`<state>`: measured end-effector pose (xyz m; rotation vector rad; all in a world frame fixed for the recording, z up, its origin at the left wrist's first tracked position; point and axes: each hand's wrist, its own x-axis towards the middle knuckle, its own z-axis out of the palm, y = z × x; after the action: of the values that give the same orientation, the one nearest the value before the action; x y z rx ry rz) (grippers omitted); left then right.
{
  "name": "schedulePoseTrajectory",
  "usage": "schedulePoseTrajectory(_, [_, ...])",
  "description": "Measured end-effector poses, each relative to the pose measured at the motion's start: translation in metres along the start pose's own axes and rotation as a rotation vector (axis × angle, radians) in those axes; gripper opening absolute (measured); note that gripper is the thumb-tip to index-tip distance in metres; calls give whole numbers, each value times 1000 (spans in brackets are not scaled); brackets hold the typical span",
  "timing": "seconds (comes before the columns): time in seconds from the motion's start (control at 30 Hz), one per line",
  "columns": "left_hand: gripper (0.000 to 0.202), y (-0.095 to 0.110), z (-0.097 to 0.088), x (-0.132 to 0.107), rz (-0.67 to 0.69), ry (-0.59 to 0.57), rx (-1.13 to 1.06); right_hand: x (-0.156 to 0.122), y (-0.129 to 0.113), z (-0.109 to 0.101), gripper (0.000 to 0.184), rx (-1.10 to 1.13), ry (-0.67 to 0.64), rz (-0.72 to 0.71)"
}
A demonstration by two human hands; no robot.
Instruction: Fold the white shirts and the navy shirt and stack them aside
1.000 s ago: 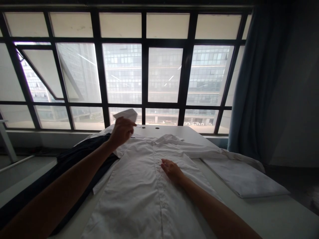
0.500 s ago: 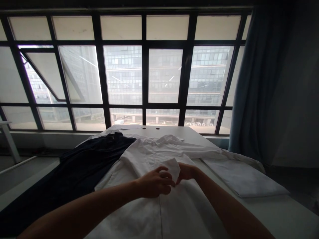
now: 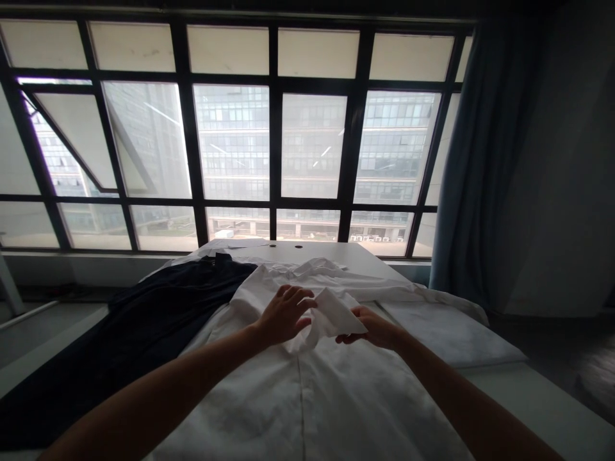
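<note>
A white button-up shirt (image 3: 307, 397) lies spread on the white table (image 3: 542, 410), collar toward the window. Its left sleeve is folded across the chest, and the sleeve cuff (image 3: 331, 314) is lifted slightly off the fabric. My left hand (image 3: 283, 314) pinches the cuff from the left with fingers curled. My right hand (image 3: 375, 328) grips the cuff's right corner from below. The shirt's other sleeve (image 3: 408, 291) stretches out to the right along the table.
A dark navy garment (image 3: 144, 320) lies spread left of the shirt. A folded white cloth (image 3: 451, 336) rests at the right. Beyond the table's far edge is a large black-framed window (image 3: 273, 141); a dark blue curtain (image 3: 480, 160) hangs at the right.
My left hand brought the sleeve cuff from up near the collar over onto the chest. My right hand left the shirt front and took the cuff's other side.
</note>
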<state>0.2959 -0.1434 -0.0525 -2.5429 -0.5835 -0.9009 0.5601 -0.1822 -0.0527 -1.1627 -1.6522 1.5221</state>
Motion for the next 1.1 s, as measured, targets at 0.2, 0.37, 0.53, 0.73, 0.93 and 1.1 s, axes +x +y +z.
schedulePoseTrajectory(0.2, [17,-32,-1,-22,-289,-235,28,-13,18,-22,30,-389,373,47])
schedulePoseTrajectory(0.37, [40,-74,9,-56,-501,-515,12,-14,39,-29,28,-762,454,46])
schedulePoseTrajectory(0.53, [18,-94,14,-74,-541,-458,22,-32,21,-9,37,-888,254,-204])
schedulePoseTrajectory(0.73, [18,-101,26,-94,-546,-270,73,-48,7,19,25,-1051,84,-84])
schedulePoseTrajectory(0.93, [30,-109,32,-107,-581,-221,131,-44,-3,12,34,-701,258,-77])
schedulePoseTrajectory(1.1, [41,-115,35,-112,-624,-244,132,-44,5,-21,48,-235,285,123])
